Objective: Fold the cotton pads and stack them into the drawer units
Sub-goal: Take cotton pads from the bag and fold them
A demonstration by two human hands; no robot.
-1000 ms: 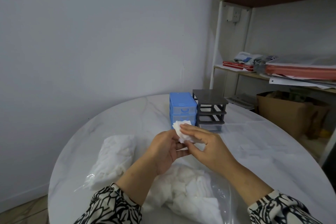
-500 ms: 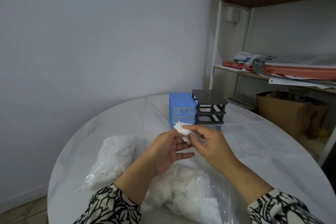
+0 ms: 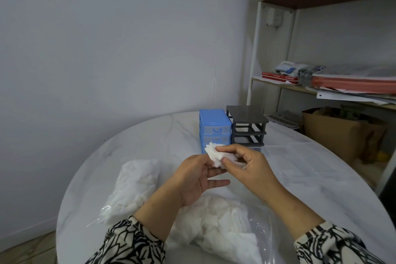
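Note:
A white cotton pad (image 3: pixel 215 155) is pinched between both hands above the table. My right hand (image 3: pixel 246 166) grips it from the right with thumb and fingers. My left hand (image 3: pixel 198 174) supports it from the left, fingers half spread. Just behind the pad stands a blue drawer unit (image 3: pixel 214 127) with clear drawers, its lower part hidden by the pad. A dark grey drawer frame (image 3: pixel 247 128) stands touching its right side. A pile of loose cotton pads (image 3: pixel 216 225) lies in an open clear bag below my wrists.
A second clear bag of cotton pads (image 3: pixel 137 186) lies at the left on the round white marble table (image 3: pixel 310 178). A shelf rack (image 3: pixel 321 83) with papers and a cardboard box (image 3: pixel 334 133) stand beyond the table's right edge.
The pad has been bunched smaller and shifted slightly left between the hands. My right fingers have curled tighter around it. My left hand has opened a little.

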